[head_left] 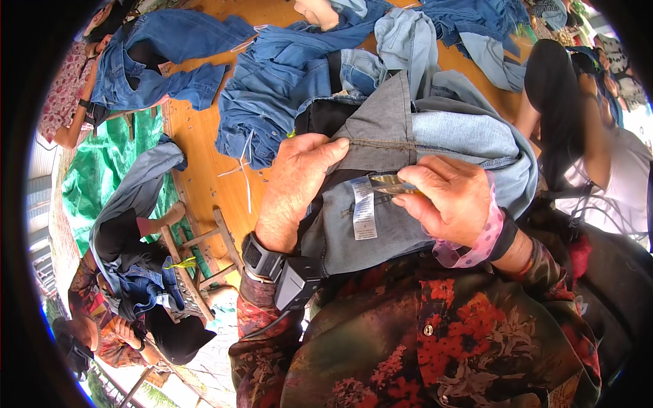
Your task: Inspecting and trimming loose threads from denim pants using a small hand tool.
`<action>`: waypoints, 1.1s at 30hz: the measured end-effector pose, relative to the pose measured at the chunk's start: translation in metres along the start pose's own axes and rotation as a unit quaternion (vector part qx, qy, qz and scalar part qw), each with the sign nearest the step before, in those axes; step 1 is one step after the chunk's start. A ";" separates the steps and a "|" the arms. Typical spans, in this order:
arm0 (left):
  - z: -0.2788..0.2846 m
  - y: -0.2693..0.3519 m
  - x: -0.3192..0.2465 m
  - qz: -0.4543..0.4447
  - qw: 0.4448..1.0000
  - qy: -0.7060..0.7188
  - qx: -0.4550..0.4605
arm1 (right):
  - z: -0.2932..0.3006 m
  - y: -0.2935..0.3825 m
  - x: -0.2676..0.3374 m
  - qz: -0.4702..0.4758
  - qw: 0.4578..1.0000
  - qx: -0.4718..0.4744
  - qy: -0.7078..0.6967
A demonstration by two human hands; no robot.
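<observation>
Light-blue jeans, partly inside out, lie across my lap and in front of me. My left hand pinches a seam of the grey pocket lining between thumb and forefinger. In my right hand is a small metal cutting tool, likely thread snips, with the blades pointing left. Their tips are close to the top of a white care label, which bears printed writing. Whether the blades touch the label or a thread cannot be told. The handles are mostly hidden in my right palm.
Crumpled darker jeans with loose white threads cover much of the orange-brown wooden surface. At left, a person with jeans sits by a wooden stool and green sheeting. Other people sit at upper left and right.
</observation>
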State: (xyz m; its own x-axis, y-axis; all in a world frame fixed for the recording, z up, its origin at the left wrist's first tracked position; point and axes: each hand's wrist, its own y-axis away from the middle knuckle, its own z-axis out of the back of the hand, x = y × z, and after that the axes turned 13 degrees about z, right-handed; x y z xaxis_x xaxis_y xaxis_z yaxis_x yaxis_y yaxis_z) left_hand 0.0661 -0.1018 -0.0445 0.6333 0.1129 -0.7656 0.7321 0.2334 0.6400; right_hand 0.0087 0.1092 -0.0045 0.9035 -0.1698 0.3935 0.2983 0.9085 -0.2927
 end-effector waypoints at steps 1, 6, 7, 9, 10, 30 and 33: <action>-0.001 0.001 -0.001 0.000 1.000 0.000 0.000 | 0.000 0.001 0.000 -0.008 1.000 -0.016 0.008; 0.003 0.008 -0.009 0.005 0.992 -0.127 -0.013 | -0.002 0.002 0.001 -0.018 0.999 -0.047 0.004; 0.000 0.008 -0.004 0.004 0.992 -0.127 -0.012 | -0.002 0.002 0.001 -0.025 0.998 -0.062 -0.008; -0.013 0.012 0.004 -0.295 0.941 -0.116 -0.118 | 0.000 0.005 -0.001 -0.039 0.997 -0.065 -0.026; -0.012 0.021 0.000 -0.288 0.939 -0.161 -0.092 | 0.001 0.006 -0.002 -0.051 0.995 -0.068 -0.046; -0.007 0.015 -0.018 0.044 0.988 0.048 0.142 | 0.010 0.005 0.000 0.001 0.995 -0.089 -0.037; -0.010 0.015 -0.015 0.058 0.991 0.090 0.081 | 0.005 0.003 -0.003 0.011 0.996 -0.088 -0.007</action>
State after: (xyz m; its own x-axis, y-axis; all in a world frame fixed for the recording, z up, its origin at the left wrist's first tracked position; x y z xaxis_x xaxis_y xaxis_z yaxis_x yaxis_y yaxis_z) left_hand 0.0652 -0.0903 -0.0245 0.6716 0.3042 -0.6755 0.6964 0.0521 0.7158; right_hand 0.0055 0.1143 -0.0022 0.9065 -0.1431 0.3973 0.3280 0.8311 -0.4491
